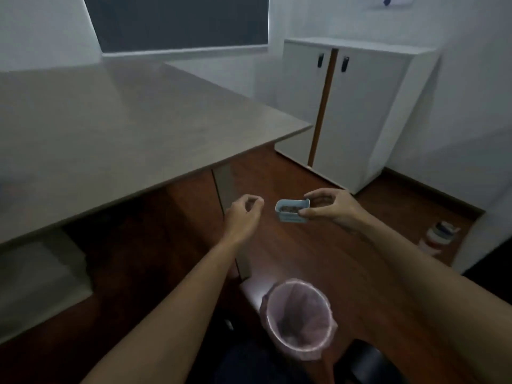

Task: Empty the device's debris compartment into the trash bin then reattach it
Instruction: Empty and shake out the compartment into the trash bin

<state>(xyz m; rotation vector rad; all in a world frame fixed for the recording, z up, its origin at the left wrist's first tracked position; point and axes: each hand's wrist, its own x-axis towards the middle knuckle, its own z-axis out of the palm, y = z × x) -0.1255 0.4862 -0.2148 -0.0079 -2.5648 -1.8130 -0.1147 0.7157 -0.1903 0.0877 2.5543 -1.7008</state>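
Holding small debris compartment by one end, right hand pinching; left hand loosely curled, holding nothing. Light, stiff, spills easily. Trash bin below.

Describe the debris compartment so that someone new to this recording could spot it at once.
Start at the grey desk and drop to the wooden floor beyond its near corner, where two bare hands hover. The right hand pinches a small pale blue open-topped box, the debris compartment. It is the only thing held, brownish bits show inside, and the pink-lined trash bin stands nearer the camera.
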